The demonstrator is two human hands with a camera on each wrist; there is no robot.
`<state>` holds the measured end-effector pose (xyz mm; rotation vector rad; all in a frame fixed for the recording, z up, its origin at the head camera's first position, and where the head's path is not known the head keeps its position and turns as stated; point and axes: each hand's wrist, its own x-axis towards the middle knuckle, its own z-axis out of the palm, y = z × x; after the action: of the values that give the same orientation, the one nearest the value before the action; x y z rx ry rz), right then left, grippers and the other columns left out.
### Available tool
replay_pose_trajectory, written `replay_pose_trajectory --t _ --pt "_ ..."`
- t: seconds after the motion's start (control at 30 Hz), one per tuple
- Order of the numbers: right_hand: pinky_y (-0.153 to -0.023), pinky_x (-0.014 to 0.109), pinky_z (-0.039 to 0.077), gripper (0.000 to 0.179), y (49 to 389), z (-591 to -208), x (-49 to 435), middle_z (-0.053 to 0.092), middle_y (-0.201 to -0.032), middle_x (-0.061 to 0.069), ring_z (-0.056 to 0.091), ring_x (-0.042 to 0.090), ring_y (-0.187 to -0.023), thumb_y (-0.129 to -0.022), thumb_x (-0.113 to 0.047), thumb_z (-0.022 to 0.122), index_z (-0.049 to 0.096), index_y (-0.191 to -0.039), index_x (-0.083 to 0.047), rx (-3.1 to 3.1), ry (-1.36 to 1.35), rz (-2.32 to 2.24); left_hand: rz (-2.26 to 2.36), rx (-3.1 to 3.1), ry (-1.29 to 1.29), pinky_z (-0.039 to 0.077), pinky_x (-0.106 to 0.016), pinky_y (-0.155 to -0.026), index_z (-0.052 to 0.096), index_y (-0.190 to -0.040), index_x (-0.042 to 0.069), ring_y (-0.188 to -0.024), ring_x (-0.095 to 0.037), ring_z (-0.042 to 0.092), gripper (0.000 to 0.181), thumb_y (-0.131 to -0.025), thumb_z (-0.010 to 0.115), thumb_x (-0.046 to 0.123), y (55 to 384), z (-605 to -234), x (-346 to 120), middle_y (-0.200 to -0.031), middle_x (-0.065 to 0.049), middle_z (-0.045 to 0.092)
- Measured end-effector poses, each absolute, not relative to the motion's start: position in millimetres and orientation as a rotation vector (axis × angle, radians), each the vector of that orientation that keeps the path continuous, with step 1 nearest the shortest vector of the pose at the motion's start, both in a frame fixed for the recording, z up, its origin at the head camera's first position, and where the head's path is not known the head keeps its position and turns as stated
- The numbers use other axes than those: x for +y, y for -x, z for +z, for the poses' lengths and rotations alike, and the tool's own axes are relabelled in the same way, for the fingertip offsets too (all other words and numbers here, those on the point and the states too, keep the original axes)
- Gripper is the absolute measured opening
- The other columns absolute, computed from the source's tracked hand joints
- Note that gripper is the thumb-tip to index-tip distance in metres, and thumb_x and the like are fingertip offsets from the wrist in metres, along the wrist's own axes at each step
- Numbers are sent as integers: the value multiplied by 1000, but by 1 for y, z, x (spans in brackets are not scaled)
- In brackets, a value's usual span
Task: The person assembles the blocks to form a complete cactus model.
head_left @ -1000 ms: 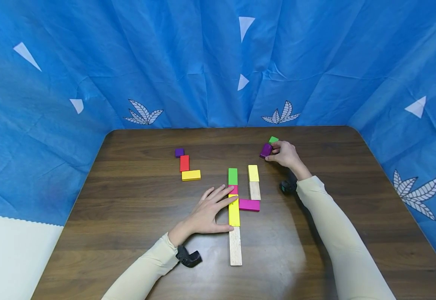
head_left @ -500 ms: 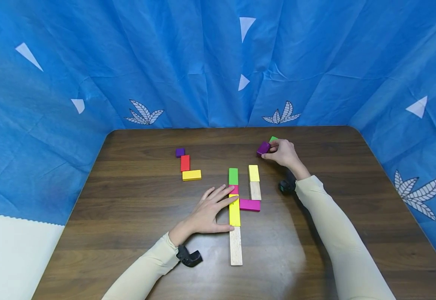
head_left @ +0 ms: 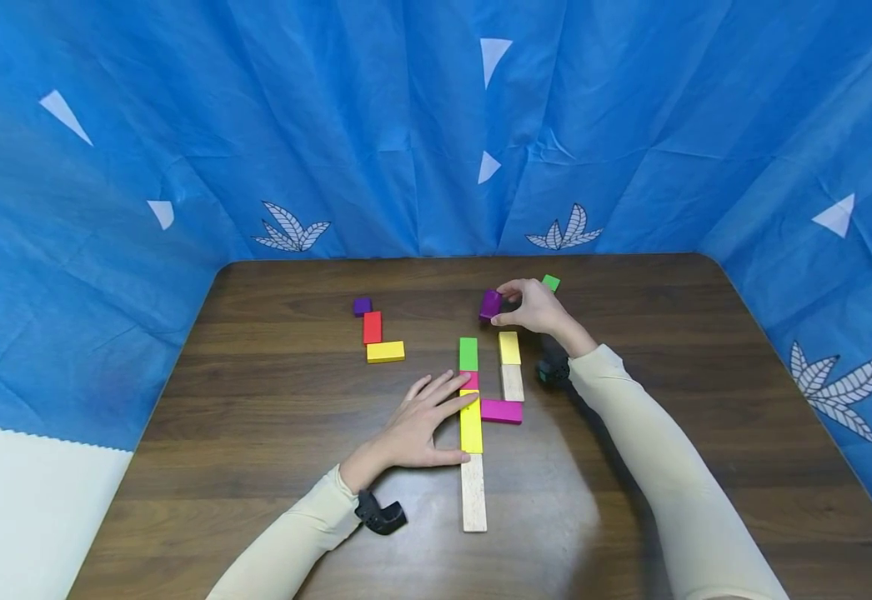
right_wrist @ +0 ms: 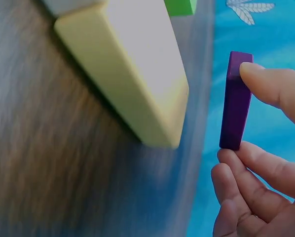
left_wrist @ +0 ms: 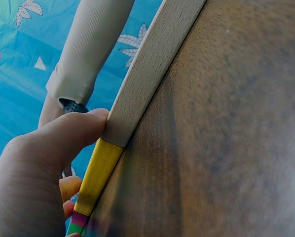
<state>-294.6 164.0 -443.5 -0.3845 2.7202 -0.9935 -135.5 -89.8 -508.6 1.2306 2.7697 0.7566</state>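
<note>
We hold the purple block (head_left: pixel 490 304) pinched in our right hand (head_left: pixel 533 307), thumb on one end and fingertips on the other, lifted off the table (head_left: pixel 271 400) and just beyond the far ends of the two rows of blocks. In the right wrist view the purple block (right_wrist: pixel 236 101) stands nearly upright between thumb and fingers, its long axis about vertical, with the yellow block (right_wrist: pixel 132 74) just beside and below it. From the grip, that yellow block (head_left: pixel 508 347) lies towards us and a little to the right, and the green block (head_left: pixel 468 353) that heads the other row lies towards us and a little to the left; both rows run lengthwise away from us. Our left hand (head_left: pixel 421 425) lies flat with straight fingers against the long yellow bar (head_left: pixel 470 423), its thumb touching the plain wooden bar (left_wrist: pixel 147 74), grasping nothing. The right hand is clearly the nearer one to the far ends of both rows.
</note>
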Motion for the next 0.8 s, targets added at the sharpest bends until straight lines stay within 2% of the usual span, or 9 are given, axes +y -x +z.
replay_pose_trajectory --t 0.43,0.8 --pt "-94 46 52 60 296 -452 147 64 -121 19 59 33 -112 -77 -24 82 61 -127 1 2656 540 -921 763 2772 -1228 17 -58 -118 41 -150 21 -150 -31 21 84 -79 67 60 135 -510 -90 -163 -2 24" --pt "-97 44 52 57 298 -459 140 66 -119 18 60 31 -110 -76 -24 84 63 -124 0 2617 569 -900 760 2763 -1227 17 -58 -118 41 -150 22 -150 -30 21 83 -80 66 61 135 -509 -90 -163 -1 24"
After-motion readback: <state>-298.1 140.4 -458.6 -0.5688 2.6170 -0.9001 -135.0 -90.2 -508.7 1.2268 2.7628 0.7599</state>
